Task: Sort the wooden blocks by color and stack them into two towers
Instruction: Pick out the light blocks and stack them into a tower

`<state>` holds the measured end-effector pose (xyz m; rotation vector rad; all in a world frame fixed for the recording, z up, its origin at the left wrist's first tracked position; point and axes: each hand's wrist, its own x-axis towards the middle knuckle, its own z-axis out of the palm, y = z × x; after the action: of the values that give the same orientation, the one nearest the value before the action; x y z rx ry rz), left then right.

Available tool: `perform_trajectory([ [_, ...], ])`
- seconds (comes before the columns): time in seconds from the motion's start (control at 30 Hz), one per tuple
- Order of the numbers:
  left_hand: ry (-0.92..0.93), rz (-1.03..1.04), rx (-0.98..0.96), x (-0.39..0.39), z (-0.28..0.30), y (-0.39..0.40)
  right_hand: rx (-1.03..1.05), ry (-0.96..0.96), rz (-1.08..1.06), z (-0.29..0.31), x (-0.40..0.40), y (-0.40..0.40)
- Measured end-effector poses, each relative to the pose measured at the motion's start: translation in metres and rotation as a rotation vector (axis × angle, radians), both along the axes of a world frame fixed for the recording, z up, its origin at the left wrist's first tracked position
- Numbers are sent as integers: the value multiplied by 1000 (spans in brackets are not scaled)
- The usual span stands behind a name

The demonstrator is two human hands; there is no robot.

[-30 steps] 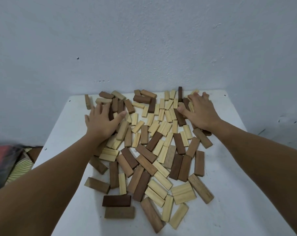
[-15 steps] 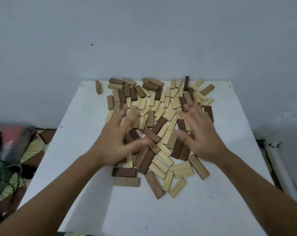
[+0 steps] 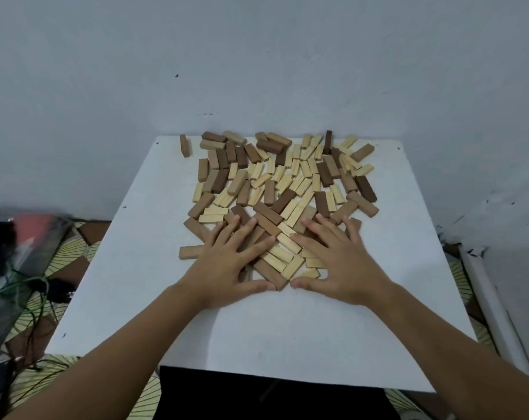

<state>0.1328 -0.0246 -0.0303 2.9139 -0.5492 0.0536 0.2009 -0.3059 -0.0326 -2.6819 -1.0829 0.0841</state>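
Note:
Several wooden blocks, light (image 3: 293, 183) and dark brown (image 3: 269, 213) mixed, lie scattered flat across the far half of a white table (image 3: 257, 334). My left hand (image 3: 226, 262) lies flat with spread fingers on the pile's near left edge. My right hand (image 3: 338, 256) lies flat on the near right edge. Their thumbs almost meet around a brown block (image 3: 269, 274) at the pile's front tip. Neither hand grips anything. Blocks under the palms are hidden.
A single brown block (image 3: 184, 145) stands apart at the far left corner. A grey wall rises behind the table. Bags and cables (image 3: 21, 268) lie on the patterned floor at left; a white frame (image 3: 493, 298) stands at right.
Both hands have drawn back from the far part of the pile to its near edge, and now lie flat on the front blocks. The camera has pulled away from the table.

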Motion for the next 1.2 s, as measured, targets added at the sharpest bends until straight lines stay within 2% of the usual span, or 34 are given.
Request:
perform_trajectory([
  [0.17,-219,-166,-21,-7,-8,-8,186,-38,62,-7,-10,-4],
  [0.37,-425,-236,-106,-6,-2,-18,316,-77,57,-20,-10,-3],
  [0.47,-511,-167,-155,-4,7,-21,352,-107,47,-24,-9,-3],
  [0.57,-554,3,-201,22,17,-19,344,-106,41,-25,-9,-3],
  [0.67,-453,239,-226,71,27,-10,350,-110,42,-26,-9,-3],
  [0.8,-107,450,-306,107,42,-19,366,-119,40,-28,-11,-2],
  [0.9,-17,311,-313,88,39,-26,369,-122,40,-29,-9,-2],
  [0.97,104,214,-320,57,34,-22,349,-129,45,-30,-8,-3],
  [1.07,254,105,-97,6,27,-15,336,-142,42,-31,-7,-3],
  [1.13,256,84,24,-15,17,-13,326,-144,44,-30,-7,-3],
  [1.2,179,98,7,-22,6,-13,319,-147,53,-31,-7,-3],
])
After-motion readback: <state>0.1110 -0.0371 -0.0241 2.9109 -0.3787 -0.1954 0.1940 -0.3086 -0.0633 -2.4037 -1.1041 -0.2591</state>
